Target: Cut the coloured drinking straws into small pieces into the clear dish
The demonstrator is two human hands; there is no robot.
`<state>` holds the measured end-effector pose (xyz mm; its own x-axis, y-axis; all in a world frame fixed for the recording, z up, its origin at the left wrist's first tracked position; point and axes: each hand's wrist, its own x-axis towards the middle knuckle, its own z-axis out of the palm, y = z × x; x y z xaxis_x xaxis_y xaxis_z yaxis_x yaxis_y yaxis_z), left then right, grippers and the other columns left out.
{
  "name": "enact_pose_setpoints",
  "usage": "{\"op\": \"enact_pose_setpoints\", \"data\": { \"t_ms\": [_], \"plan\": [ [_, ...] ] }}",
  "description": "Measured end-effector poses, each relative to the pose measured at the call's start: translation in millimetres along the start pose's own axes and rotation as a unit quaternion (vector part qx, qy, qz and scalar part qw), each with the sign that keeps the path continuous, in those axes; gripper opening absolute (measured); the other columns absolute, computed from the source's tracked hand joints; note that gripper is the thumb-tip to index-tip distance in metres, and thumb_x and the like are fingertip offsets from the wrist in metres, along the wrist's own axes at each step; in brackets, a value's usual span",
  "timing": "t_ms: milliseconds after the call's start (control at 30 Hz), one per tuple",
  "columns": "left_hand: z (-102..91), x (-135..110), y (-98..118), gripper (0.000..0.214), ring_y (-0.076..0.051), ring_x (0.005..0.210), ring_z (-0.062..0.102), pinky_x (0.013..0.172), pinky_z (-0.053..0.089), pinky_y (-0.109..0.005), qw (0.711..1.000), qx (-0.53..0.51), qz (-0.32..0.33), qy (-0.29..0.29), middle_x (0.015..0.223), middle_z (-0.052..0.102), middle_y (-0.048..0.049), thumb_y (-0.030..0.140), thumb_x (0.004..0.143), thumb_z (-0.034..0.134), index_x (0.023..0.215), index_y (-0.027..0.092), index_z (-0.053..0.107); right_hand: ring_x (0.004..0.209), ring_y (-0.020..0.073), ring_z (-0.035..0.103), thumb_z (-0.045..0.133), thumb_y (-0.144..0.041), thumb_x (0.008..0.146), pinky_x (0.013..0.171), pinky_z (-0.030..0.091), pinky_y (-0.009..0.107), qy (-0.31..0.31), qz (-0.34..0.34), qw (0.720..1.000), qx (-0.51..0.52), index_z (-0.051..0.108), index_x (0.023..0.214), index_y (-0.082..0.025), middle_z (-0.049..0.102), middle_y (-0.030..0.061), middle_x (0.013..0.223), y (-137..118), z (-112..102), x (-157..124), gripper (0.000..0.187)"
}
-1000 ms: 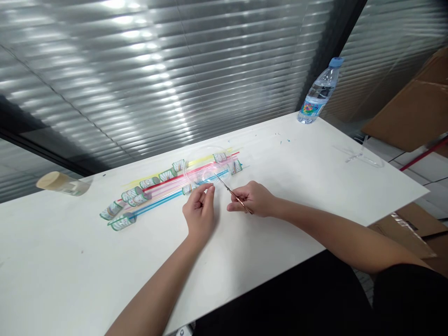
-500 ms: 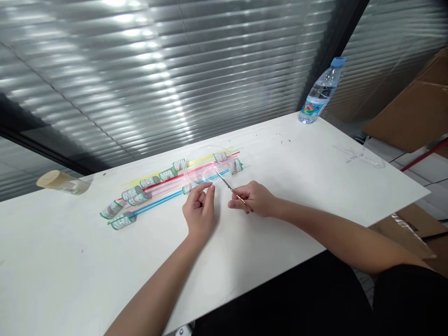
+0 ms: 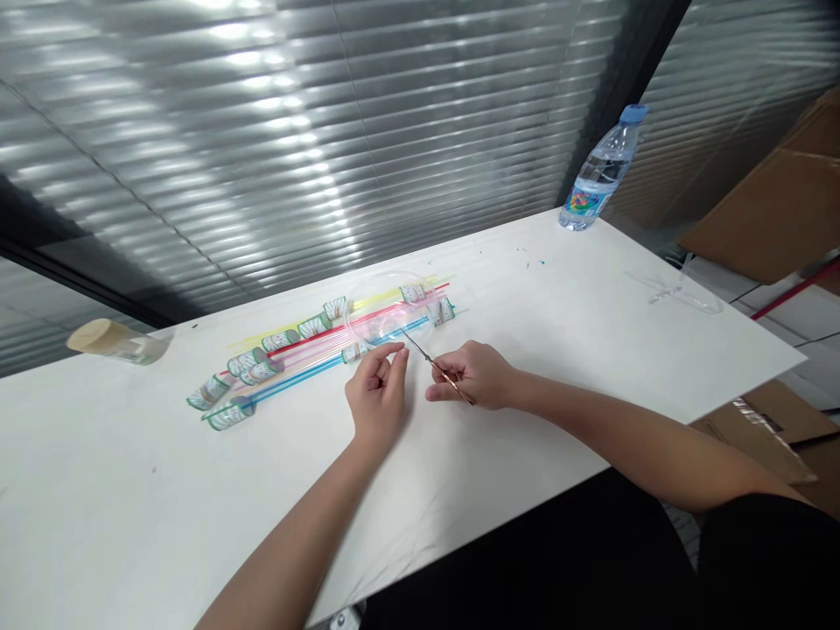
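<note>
My left hand (image 3: 379,395) rests on the white table (image 3: 557,332) with fingers pinched together at the near rim of a clear plastic dish (image 3: 388,315); what it pinches is too small to see. My right hand (image 3: 473,374) grips a thin metal tool (image 3: 433,366) like a pen, its tip pointing up-left toward the dish and my left fingertips. Behind the dish lie coloured straws (image 3: 315,346) in yellow, red and blue, with several small rolled paper sleeves (image 3: 248,363) along them.
A water bottle (image 3: 598,175) stands at the table's far right corner. A lidded jar (image 3: 118,343) lies at the far left. A clear plastic piece (image 3: 682,296) sits near the right edge. Cardboard boxes (image 3: 780,201) stand beyond the table. Window blinds run behind.
The tool's tip has dipped a little lower and closer to my left fingertips. My left hand shifted slightly right. Nothing else moved.
</note>
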<state>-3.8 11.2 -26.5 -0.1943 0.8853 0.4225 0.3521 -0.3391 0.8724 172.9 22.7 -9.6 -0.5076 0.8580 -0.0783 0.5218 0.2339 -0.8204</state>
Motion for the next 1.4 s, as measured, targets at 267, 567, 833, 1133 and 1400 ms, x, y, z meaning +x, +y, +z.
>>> {"op": "enact_pose_setpoints", "data": {
  "t_ms": [267,567,833,1133,1400],
  "plan": [
    [0.1,-0.2,-1.3,0.015,-0.006,0.046,0.026,0.054,0.034,-0.022,1.0,0.007,-0.005,-0.004,0.05,0.023,0.0105,0.032,0.083,0.063,0.087,0.019,0.068,0.047,0.0084,0.041,0.065,-0.056,0.078,0.052,0.03,0.023,0.003,-0.007,1.0,0.004,0.047,0.058,-0.018,0.046,-0.0073,0.044,1.2,0.4,0.7,0.046],
    [0.0,0.1,-2.0,0.015,-0.006,0.047,0.027,0.054,0.033,-0.021,1.0,0.008,-0.002,-0.004,0.05,0.025,0.0103,0.031,0.083,0.062,0.087,0.019,0.069,0.047,0.0088,0.043,0.065,-0.056,0.078,0.052,0.03,0.023,0.0,-0.004,1.0,0.002,0.048,0.059,-0.019,0.048,-0.007,0.044,0.7,-1.0,0.1,0.045],
    [-0.5,-0.2,0.2,0.017,-0.006,0.047,0.026,0.054,0.034,-0.022,1.0,0.009,-0.013,-0.008,0.05,0.024,0.0103,0.034,0.083,0.062,0.087,0.019,0.068,0.047,0.0095,0.043,0.064,-0.059,0.077,0.052,0.029,0.023,0.005,-0.001,1.0,0.02,0.047,0.057,-0.019,0.046,-0.0065,0.044,1.0,0.2,0.0,0.048],
    [0.1,-1.1,-1.5,0.014,-0.006,0.045,0.021,0.049,0.025,-0.022,1.0,-0.009,-0.007,-0.011,0.05,0.02,0.0111,0.032,0.084,0.062,0.091,0.02,0.065,0.047,0.0094,0.043,0.066,-0.059,0.077,0.052,0.03,0.023,0.025,0.006,0.999,0.048,0.045,0.057,-0.019,0.045,-0.0069,0.043,-1.4,1.2,0.1,0.049],
    [0.5,-0.5,0.5,0.015,-0.006,0.046,0.021,0.049,0.025,-0.023,1.0,-0.004,-0.011,-0.009,0.05,0.021,0.0108,0.033,0.085,0.061,0.092,0.019,0.065,0.048,0.0093,0.044,0.067,-0.06,0.075,0.054,0.031,0.023,0.032,0.004,0.999,0.02,0.045,0.057,-0.019,0.049,-0.0063,0.044,-2.8,2.4,1.0,0.05]
  ]
}}
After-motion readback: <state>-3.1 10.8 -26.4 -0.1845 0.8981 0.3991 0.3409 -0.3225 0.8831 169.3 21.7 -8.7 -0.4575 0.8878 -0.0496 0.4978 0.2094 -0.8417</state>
